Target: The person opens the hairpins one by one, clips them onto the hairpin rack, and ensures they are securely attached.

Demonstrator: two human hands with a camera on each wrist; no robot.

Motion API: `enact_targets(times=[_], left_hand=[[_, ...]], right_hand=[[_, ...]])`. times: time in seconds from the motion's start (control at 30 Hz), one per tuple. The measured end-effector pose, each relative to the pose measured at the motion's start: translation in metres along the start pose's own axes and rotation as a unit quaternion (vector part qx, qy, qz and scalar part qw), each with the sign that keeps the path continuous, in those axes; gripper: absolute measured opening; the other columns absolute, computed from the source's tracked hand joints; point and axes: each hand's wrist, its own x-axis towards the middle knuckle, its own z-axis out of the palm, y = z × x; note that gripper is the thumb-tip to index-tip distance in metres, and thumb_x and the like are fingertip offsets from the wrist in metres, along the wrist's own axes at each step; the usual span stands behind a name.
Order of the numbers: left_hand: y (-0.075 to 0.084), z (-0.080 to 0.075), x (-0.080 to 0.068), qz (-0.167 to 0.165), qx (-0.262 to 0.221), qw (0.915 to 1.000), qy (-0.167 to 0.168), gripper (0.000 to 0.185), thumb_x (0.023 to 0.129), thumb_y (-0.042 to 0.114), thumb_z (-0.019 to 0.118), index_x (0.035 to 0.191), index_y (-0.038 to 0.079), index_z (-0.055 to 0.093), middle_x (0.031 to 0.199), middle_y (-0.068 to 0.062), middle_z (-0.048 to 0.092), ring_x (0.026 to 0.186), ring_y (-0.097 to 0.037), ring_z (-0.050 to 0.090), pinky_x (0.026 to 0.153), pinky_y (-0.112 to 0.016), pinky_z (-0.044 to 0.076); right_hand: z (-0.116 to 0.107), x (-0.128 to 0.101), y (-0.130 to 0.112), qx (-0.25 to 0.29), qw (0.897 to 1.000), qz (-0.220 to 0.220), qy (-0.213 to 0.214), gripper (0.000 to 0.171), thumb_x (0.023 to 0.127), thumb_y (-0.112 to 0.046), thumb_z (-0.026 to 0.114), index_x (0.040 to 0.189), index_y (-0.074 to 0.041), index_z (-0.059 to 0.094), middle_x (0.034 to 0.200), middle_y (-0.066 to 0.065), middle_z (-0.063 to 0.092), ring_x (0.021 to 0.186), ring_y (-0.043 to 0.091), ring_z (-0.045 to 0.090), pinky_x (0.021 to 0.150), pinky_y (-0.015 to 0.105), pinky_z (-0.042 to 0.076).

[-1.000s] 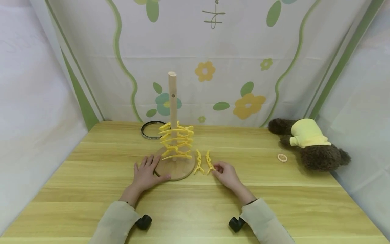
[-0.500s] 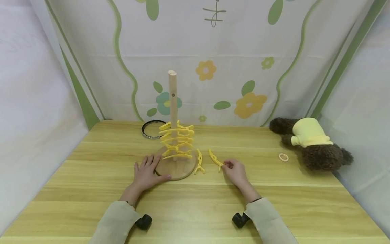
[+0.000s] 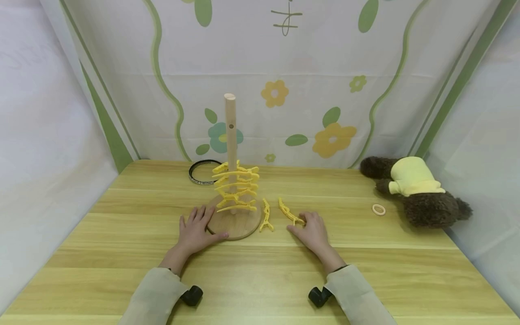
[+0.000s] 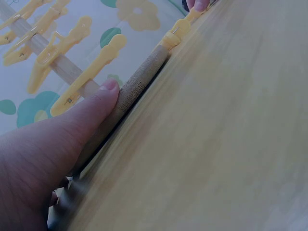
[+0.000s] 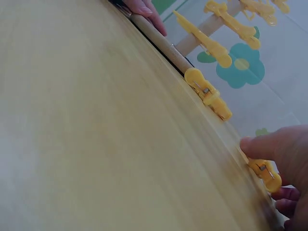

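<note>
Yellow plastic, thin and springy: the clip (image 3: 289, 212) lay flat on the tabletop (image 3: 260, 280) at the centre of the frame, just right of a second clip (image 3: 266, 215) and of the stand (image 3: 234, 223). My right hand (image 3: 310, 231) rested over its near end, thumb and fingers curled round it; in the wrist view my thumb (image 5: 260, 146) pressed its tail. My left hand (image 3: 196, 230) lay flat and relaxed against the stand's round base, left of centre, thumb along its edge, gripping nothing. I judged the clip light, stiff and a bit slick, likely to skid on the wood. The best hold would be the two tail levers, pinched to spread its mouth. More clips (image 3: 235, 187) hung on the pole (image 3: 230, 131).
</note>
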Motion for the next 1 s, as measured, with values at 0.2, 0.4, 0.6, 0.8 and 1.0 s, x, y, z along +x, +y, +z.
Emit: enact_targets(times=[0.2,0.4,0.6,0.8,1.0], left_hand=[[-0.001,0.0,0.001,-0.005,0.007,1.0,-0.003,0.095,0.075,0.064,0.062,0.147,0.012,0.029,0.151,-0.025,0.023,0.139,-0.047,0.013,0.102,-0.072,0.002],[-0.001,0.001,0.001,0.001,-0.003,1.0,0.0,0.095,0.075,0.064,0.062,0.147,0.012,0.029,0.15,-0.026,0.023,0.139,-0.048,0.013,0.102,-0.072,0.001],[0.0,0.003,0.001,0.002,-0.008,1.0,0.003,0.095,0.075,0.063,0.063,0.147,0.011,0.03,0.15,-0.026,0.024,0.139,-0.048,0.013,0.102,-0.072,0.001],[0.0,0.001,0.0,0.002,-0.007,1.0,0.002,0.095,0.075,0.064,0.063,0.147,0.011,0.03,0.15,-0.026,0.023,0.139,-0.048,0.013,0.102,-0.072,0.001],[0.002,-0.001,0.0,-0.002,-0.002,1.0,-0.001,0.095,0.075,0.064,0.063,0.147,0.011,0.031,0.15,-0.026,0.024,0.139,-0.047,0.014,0.102,-0.072,0.002]], right_hand=[[-0.001,0.002,0.002,0.007,1.0,0.009,0.026,0.045,0.077,-0.021,0.074,0.107,0.01,0.062,0.104,0.024,0.059,0.098,0.038,0.053,0.082,0.047,0.043],[-0.004,0.004,0.008,0.021,0.999,0.011,0.034,0.035,0.078,-0.014,0.073,0.1,0.011,0.063,0.101,0.026,0.059,0.099,0.041,0.051,0.083,0.049,0.041],[-0.012,0.008,0.013,0.041,0.999,0.019,0.017,0.037,0.081,-0.012,0.069,0.107,0.013,0.06,0.105,0.029,0.06,0.099,0.042,0.055,0.085,0.049,0.045],[-0.031,0.011,0.014,0.088,0.995,0.036,-0.035,0.037,0.09,-0.01,0.059,0.118,0.013,0.053,0.107,0.029,0.062,0.092,0.034,0.063,0.073,0.039,0.053],[-0.059,0.021,0.008,0.049,0.998,-0.024,-0.038,0.034,0.092,-0.008,0.055,0.118,0.013,0.054,0.106,0.029,0.062,0.092,0.037,0.061,0.072,0.041,0.053]])
